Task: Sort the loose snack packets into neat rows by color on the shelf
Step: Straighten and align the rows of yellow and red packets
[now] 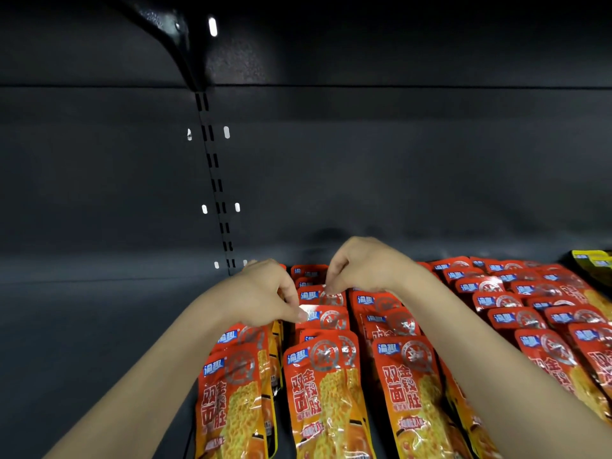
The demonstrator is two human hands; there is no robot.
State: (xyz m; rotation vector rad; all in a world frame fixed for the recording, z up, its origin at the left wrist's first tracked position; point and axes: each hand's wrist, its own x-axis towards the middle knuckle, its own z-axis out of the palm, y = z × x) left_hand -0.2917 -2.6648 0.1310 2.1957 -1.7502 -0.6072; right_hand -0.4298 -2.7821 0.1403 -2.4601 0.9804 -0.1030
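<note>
Left hand (265, 293): pinching the top edge of a red packet (326, 318) in the second row, thumb and fingers closing on its left corner.
Right hand (361, 265): pinching the top of the next packet (323, 295) behind it.
Red packets (404, 385): lying overlapped in rows on the dark shelf (99, 326).
Yellow packets (592, 260): sitting at far right.
</note>
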